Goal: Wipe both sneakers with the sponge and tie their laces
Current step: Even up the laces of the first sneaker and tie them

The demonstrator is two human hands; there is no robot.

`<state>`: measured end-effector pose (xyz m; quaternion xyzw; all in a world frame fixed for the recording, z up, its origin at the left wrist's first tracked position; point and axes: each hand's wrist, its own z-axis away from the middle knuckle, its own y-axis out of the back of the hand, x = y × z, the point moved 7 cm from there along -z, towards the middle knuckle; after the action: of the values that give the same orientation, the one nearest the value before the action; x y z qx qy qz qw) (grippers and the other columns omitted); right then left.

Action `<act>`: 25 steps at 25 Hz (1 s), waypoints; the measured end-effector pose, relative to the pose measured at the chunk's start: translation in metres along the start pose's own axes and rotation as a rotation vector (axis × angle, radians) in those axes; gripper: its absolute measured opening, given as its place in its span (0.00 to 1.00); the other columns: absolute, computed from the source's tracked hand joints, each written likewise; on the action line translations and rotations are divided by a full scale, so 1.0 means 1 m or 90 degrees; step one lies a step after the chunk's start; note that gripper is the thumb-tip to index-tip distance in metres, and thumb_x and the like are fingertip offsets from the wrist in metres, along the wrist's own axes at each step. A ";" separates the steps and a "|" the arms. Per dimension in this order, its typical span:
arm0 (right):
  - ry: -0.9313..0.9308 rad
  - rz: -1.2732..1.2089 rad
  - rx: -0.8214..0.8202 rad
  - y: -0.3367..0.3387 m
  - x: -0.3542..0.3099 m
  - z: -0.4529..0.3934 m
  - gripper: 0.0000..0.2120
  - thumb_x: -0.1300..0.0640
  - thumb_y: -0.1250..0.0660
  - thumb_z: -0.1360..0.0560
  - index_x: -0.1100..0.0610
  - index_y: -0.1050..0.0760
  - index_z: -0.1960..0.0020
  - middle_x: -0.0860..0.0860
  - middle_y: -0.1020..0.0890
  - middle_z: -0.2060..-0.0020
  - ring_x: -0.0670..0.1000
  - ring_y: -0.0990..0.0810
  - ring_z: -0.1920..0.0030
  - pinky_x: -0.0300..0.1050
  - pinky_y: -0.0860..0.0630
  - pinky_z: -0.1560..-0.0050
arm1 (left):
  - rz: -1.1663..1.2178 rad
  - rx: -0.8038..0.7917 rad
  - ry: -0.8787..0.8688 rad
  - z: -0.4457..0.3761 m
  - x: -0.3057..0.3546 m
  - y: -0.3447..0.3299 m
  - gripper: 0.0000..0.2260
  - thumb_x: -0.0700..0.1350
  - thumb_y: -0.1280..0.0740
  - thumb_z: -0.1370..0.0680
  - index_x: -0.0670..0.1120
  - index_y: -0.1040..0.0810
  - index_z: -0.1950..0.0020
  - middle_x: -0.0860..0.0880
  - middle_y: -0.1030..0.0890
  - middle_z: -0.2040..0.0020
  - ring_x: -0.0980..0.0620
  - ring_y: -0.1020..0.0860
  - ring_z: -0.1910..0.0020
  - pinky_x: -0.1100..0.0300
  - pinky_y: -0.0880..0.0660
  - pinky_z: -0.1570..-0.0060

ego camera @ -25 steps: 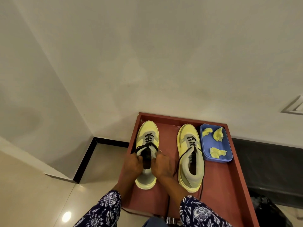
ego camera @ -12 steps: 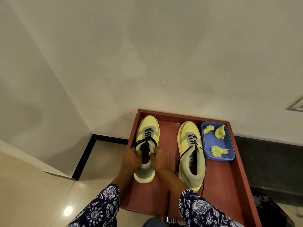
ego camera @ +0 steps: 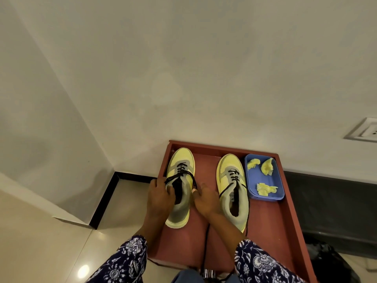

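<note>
A reddish-brown worktop (ego camera: 273,221) with a raised rim stands against the pale wall (ego camera: 183,68), its long side running away from the person toward that wall. On it two yellow-and-grey sneakers lie side by side, both lengthwise along the worktop with toes to the wall and heels toward the person.

The left sneaker (ego camera: 180,160) sits near the worktop's left edge. Its black laces (ego camera: 184,174) are drawn out from the eyelets to either side in a loose cross over the tongue. The left hand (ego camera: 160,198) covers the shoe's left flank at the collar, fingers curled, with a lace running in under them. The right hand (ego camera: 205,199) rests against the shoe's right side, its thumb and fingers bent at the other lace end; from here I cannot be sure how firmly it is pinched.

The right sneaker (ego camera: 232,180) stands apart from the first, untied, one lace trailing down past its heel and off the near edge of the worktop.

Just beside that shoe, at the far right corner, is a blue tray (ego camera: 263,180) holding three torn pieces of yellow sponge (ego camera: 267,166), lying apart from each other.

Floral dark-blue sleeves (ego camera: 130,260) cover both forearms. A wall socket (ego camera: 365,130) shows at the far right, and a dark bag (ego camera: 330,262) lies on the floor to the right of the worktop.
</note>
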<state>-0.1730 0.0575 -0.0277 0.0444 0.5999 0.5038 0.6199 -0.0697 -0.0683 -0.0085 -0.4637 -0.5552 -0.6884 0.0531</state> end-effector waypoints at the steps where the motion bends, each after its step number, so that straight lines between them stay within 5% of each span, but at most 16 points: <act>1: 0.004 0.003 0.016 0.010 0.000 0.000 0.15 0.55 0.42 0.22 0.63 0.30 0.39 0.60 0.20 0.47 0.60 0.23 0.45 0.46 0.28 0.49 | 0.008 0.001 -0.017 0.001 0.009 -0.001 0.09 0.38 0.38 0.24 0.36 0.26 0.46 0.38 0.26 0.49 0.42 0.25 0.53 0.55 0.29 0.56; 7: 0.025 -0.027 0.163 0.083 0.025 0.001 0.18 0.63 0.37 0.25 0.62 0.28 0.35 0.58 0.23 0.38 0.57 0.25 0.37 0.45 0.31 0.36 | 0.083 -0.067 -0.066 0.022 0.058 -0.035 0.08 0.37 0.37 0.25 0.38 0.23 0.47 0.41 0.24 0.48 0.46 0.25 0.50 0.58 0.30 0.51; 13: -0.036 -0.006 0.216 0.118 0.083 0.009 0.16 0.62 0.35 0.27 0.65 0.25 0.40 0.61 0.20 0.44 0.61 0.23 0.43 0.50 0.28 0.42 | 0.085 -0.258 0.013 0.047 0.076 -0.095 0.13 0.51 0.38 0.27 0.41 0.26 0.59 0.42 0.22 0.57 0.44 0.24 0.53 0.51 0.27 0.51; 17: -0.044 -0.025 0.175 0.107 0.097 0.014 0.14 0.57 0.32 0.28 0.62 0.24 0.45 0.60 0.18 0.50 0.60 0.22 0.48 0.44 0.30 0.55 | 0.081 -0.275 0.063 0.057 0.086 -0.111 0.18 0.48 0.33 0.25 0.49 0.39 0.69 0.52 0.32 0.69 0.47 0.28 0.61 0.56 0.34 0.60; 21: -0.070 -0.031 0.145 0.097 0.107 0.013 0.14 0.57 0.31 0.29 0.59 0.25 0.45 0.57 0.18 0.50 0.58 0.21 0.49 0.42 0.31 0.56 | 0.070 -0.267 0.065 0.058 0.089 -0.118 0.05 0.46 0.33 0.25 0.44 0.23 0.57 0.46 0.20 0.57 0.47 0.22 0.52 0.58 0.30 0.53; 23: -0.074 -0.006 0.140 0.095 0.109 0.014 0.14 0.58 0.32 0.29 0.58 0.25 0.44 0.56 0.18 0.49 0.58 0.21 0.48 0.41 0.31 0.56 | 0.060 -0.257 0.060 0.057 0.087 -0.122 0.11 0.42 0.33 0.25 0.40 0.22 0.45 0.43 0.18 0.49 0.46 0.21 0.47 0.58 0.28 0.47; 25: -0.071 0.000 0.144 0.095 0.109 0.016 0.14 0.59 0.33 0.28 0.57 0.25 0.43 0.55 0.18 0.49 0.57 0.21 0.48 0.42 0.28 0.54 | 0.056 -0.243 0.052 0.056 0.088 -0.120 0.11 0.40 0.34 0.25 0.39 0.21 0.45 0.41 0.18 0.50 0.44 0.21 0.49 0.56 0.26 0.48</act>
<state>-0.2398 0.1868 -0.0369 0.1421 0.6176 0.4297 0.6432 -0.1577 0.0612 -0.0360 -0.4606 -0.3915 -0.7964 0.0168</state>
